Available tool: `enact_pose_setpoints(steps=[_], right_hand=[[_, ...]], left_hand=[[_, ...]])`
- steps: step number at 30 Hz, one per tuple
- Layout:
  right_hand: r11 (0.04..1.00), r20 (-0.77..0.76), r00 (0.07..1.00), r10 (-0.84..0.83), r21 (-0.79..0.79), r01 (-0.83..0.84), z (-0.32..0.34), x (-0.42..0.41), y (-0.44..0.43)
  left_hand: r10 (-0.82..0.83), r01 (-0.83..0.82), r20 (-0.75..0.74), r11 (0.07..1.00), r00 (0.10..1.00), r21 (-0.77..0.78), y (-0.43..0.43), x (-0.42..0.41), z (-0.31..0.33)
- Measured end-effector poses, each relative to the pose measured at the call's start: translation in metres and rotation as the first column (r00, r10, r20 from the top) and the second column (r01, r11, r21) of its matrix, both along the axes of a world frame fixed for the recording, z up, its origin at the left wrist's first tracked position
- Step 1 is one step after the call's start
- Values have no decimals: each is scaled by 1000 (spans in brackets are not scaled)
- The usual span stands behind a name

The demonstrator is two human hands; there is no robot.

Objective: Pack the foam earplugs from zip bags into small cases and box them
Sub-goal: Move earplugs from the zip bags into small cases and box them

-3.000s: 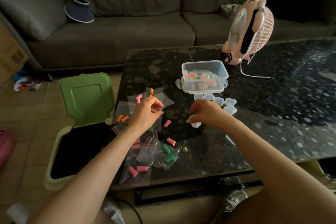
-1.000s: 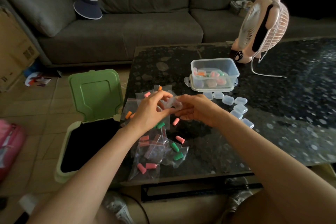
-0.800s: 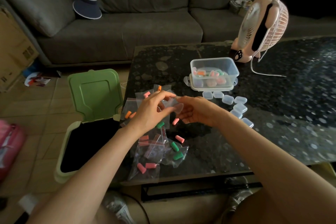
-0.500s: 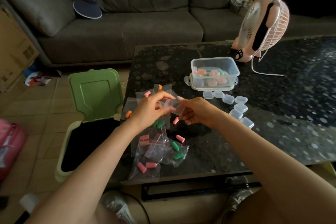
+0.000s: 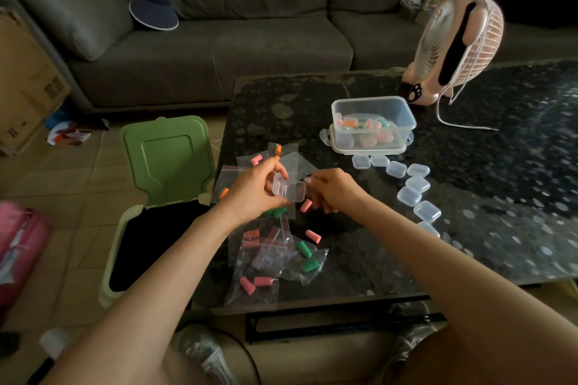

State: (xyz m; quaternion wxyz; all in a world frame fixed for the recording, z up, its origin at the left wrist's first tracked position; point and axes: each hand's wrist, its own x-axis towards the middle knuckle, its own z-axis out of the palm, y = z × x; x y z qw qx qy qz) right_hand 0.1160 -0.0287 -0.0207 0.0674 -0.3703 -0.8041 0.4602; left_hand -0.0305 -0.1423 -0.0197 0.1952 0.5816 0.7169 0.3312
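My left hand [image 5: 255, 189] holds a small clear case [image 5: 289, 190] above the table, its lid up. My right hand [image 5: 333, 192] is just right of the case, fingertips at its edge and the lower fingers curled. Zip bags [image 5: 266, 255] with pink, green and orange foam earplugs lie on the table below my hands. A loose pink earplug [image 5: 313, 236] lies among them. Several empty small cases [image 5: 413, 189] sit in a curved row to the right. A clear plastic box [image 5: 373, 117] with filled cases stands on its lid behind them.
A pink desk fan [image 5: 458, 40] with a white cord stands at the back of the dark stone table [image 5: 484, 184]. A green bin [image 5: 150, 222] with its lid up sits on the floor left of the table. Behind is a grey sofa [image 5: 219, 40] with a visor hat.
My right hand picked a small case off the table and brought it to my left hand. The left hand now holds it and its lid is up.
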Motion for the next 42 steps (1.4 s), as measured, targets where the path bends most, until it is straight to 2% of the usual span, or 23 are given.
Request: enact_pose_setpoints(steps=[2, 3, 4, 6, 9, 11, 14, 16, 18, 22, 26, 31, 34, 37, 42], right_hand=[[956, 102, 991, 91, 269, -116, -5, 1, 2], [916, 166, 975, 146, 349, -197, -9, 1, 2], [884, 216, 959, 182, 392, -256, -13, 2, 3], [864, 233, 956, 180, 427, -267, -20, 1, 2], [875, 178, 974, 143, 437, -209, -26, -1, 3], [913, 91, 994, 67, 397, -98, -24, -3, 4], [977, -120, 988, -98, 179, 119, -10, -4, 4], [992, -236, 964, -122, -10, 123, 0, -3, 3], [996, -313, 946, -88, -52, 75, 6, -3, -1], [999, -322, 947, -11, 42, 26, 6, -5, -9], [999, -354, 935, -34, -8, 33, 5, -6, -10], [997, -338, 941, 30, 72, -6, 5, -5, -11], [965, -278, 959, 63, 262, 12, 2, -7, -10], [892, -186, 981, 62, 450, 29, -3, -8, -7], [865, -118, 990, 82, 501, -12, -3, -4, -3]], left_hand=[[45, -45, -26, 999, 999, -11, 0, -2, 0], [65, -66, -44, 998, 997, -22, 0, -3, -1], [78, -80, -60, 996, 995, -34, -1, -4, -1], [92, -96, -76, 994, 993, -56, 0, -5, -2], [105, -111, -74, 990, 992, -84, 1, -3, -1], [113, -121, -88, 988, 990, -97, 1, -2, -1], [118, -130, -111, 985, 987, -111, 1, -1, -1], [119, -130, -110, 986, 987, -102, 2, 2, 0], [128, -136, -90, 987, 988, -88, 2, 5, 2], [146, -143, 54, 988, 988, -61, 5, 6, 2], [168, -165, 158, 986, 973, -36, 5, 6, 2], [179, -179, 157, 984, 971, -18, 3, 8, 5], [191, -194, 129, 981, 973, 5, 3, 8, 6], [208, -211, 125, 978, 970, 6, 3, 8, 7], [220, -226, 125, 974, 967, 31, 1, 10, 11]])
